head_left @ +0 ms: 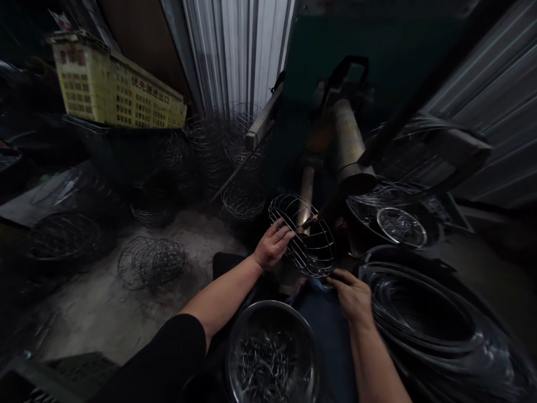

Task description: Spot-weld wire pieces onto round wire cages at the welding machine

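At 9 o'clock, bare floor [205, 232] leaves open room between a loose wire bundle [153, 263] and the left hand [272, 246]. That hand reaches toward 2 o'clock, fingers clamped on the left side of a wire basket [296, 246]. The basket sits at centre, tilted, its long axis running from 10 to 5 o'clock; a metal bar [307, 190] enters its outline from 12. At 6 o'clock, a bowl [271, 316] rims the space below. The right hand [354, 296] points toward 10, fingertips at the basket's lower edge; I cannot tell whether they grip it. Coiled wire [388, 330] bounds 4 o'clock.
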{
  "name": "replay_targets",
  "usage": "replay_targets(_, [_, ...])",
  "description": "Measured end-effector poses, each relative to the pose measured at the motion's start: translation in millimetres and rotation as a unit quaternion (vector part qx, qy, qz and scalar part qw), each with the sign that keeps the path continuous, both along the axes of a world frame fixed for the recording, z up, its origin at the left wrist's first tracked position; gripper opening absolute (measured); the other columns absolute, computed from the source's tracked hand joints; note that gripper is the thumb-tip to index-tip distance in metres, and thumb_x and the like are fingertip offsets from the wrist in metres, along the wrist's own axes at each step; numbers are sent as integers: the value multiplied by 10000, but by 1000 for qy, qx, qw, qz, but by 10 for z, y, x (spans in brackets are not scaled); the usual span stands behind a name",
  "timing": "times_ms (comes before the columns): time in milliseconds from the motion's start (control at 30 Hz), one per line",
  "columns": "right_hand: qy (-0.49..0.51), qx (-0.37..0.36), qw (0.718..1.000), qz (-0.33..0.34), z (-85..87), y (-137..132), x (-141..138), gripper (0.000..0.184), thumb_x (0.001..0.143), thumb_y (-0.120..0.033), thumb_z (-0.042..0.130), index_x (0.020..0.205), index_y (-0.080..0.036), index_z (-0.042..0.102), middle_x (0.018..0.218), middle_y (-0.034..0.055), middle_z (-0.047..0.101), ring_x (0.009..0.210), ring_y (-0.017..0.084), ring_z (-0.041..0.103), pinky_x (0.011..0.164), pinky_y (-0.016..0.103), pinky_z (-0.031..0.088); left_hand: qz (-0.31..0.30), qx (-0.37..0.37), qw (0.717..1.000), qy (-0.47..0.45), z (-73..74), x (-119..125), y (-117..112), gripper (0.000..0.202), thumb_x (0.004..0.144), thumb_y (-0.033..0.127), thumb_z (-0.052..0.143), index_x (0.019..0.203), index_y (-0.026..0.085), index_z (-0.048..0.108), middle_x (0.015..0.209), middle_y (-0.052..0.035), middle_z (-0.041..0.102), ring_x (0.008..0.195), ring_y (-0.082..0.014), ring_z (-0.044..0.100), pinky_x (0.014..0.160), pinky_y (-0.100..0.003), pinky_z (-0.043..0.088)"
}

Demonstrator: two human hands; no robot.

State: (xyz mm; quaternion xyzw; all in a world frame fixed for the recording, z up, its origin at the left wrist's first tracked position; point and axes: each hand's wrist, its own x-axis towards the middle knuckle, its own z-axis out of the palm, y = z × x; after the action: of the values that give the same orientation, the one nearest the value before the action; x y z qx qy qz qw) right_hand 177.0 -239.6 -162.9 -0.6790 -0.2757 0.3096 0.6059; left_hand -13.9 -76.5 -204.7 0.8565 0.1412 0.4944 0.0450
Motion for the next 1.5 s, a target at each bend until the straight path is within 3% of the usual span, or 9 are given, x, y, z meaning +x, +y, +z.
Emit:
replay_targets(200, [16,14,1000,-8,-35,-34,12,192,476,-266,810,642,-181,762,683,58,726,657,202,646,626,339,527,42,28,999,-20,59,75,-28,520,879,123,562,1385,191,461,1256,-128,626,1488,-281,249,1098,-519,481])
replay_targets(400, [-3,64,995,-73,4,-70,-19,194,463,-248,817,637,-189,755,713,42,724,696,203,649,672,342,536,6,18,999,-26,61,71,-35,492,881,121,571,1363,156,480,1285,-149,610,1489,-329,220,1088,-552,465])
replay_targets(600, [-23,73,993,-89,-20,-115,-18,209,507,-271,819,688,-187,760,738,38,726,714,200,651,702,348,538,-26,3,999,-34,35,31,-57,534,872,149,591,1392,158,468,1287,-161,609,1478,-332,259,1095,-549,448])
replay_targets(833, [2,74,991,-107,12,27,-27,253,494,-288,820,714,-177,764,724,42,727,662,188,641,668,347,531,50,2,999,-19,17,42,-20,410,868,192,598,1273,143,558,1209,-141,632,1415,-335,389,1072,-547,484])
replay_targets(1033, [-6,78,991,-108,26,45,-20,246,503,-308,821,707,-184,763,732,38,721,690,193,641,695,352,530,31,-4,998,-46,15,77,-5,438,857,171,608,1290,142,552,1236,-148,623,1444,-315,344,1092,-526,462])
replay_targets(1333, [-21,59,993,-103,125,41,-74,278,531,-384,821,725,-195,755,773,64,724,721,224,652,687,364,534,65,6,996,-56,120,96,-39,464,839,172,620,1296,172,539,1176,-120,640,1379,-290,449,1059,-477,512])
replay_targets(1500, [-1,53,994,-97,217,12,-75,220,522,-336,816,683,-206,741,714,54,707,682,216,633,639,352,511,92,-9,995,-24,95,117,-51,431,813,212,658,1237,181,584,1131,-108,656,1320,-323,508,1058,-544,487])
